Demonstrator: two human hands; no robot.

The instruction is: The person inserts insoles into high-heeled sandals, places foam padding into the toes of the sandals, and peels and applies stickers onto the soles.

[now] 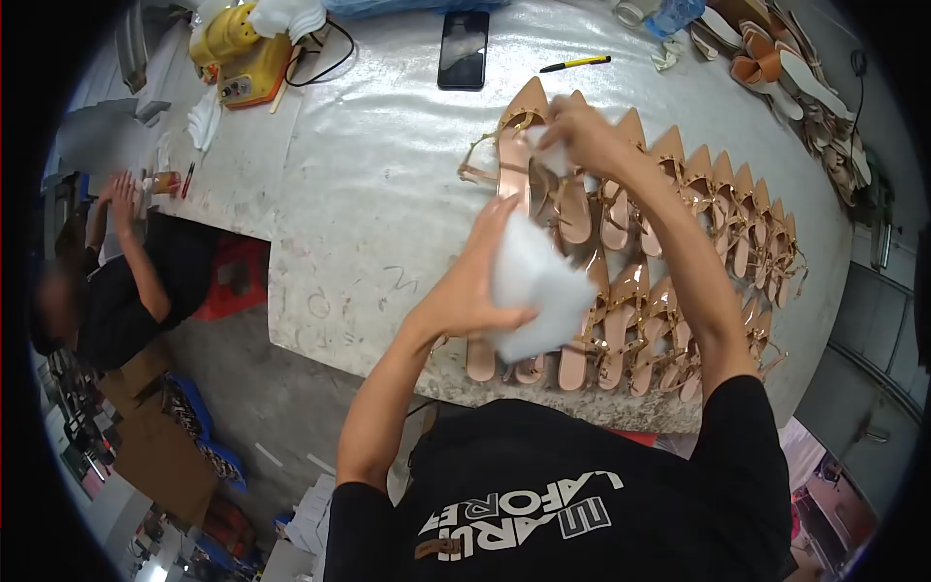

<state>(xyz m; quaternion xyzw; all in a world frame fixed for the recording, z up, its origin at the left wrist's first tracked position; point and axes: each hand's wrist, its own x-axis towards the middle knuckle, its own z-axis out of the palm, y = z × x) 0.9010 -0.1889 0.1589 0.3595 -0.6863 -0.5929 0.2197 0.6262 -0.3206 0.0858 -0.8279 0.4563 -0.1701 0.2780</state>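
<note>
My left hand (464, 293) grips a stack of thin white sheets (538, 291), foam or tissue by the look of it, above the lower row of shoes. My right hand (579, 134) pinches a small white piece (553, 153) that looks like the same material. It is beside the opening of a tan pointed flat shoe (514, 165) with studded straps, at the left end of the upper row. Part of that shoe is hidden by my hands. More tan shoes (669, 145) stretch away to the right in two rows, toes pointing away from me.
Beyond the shoes lie a black phone (464, 50) and a yellow pen (576, 64). A yellow machine (238, 58) with a cable stands at the far left of the table (339, 223). Other sandals (776, 68) are piled at the right. A co-worker (126, 272) sits at the left.
</note>
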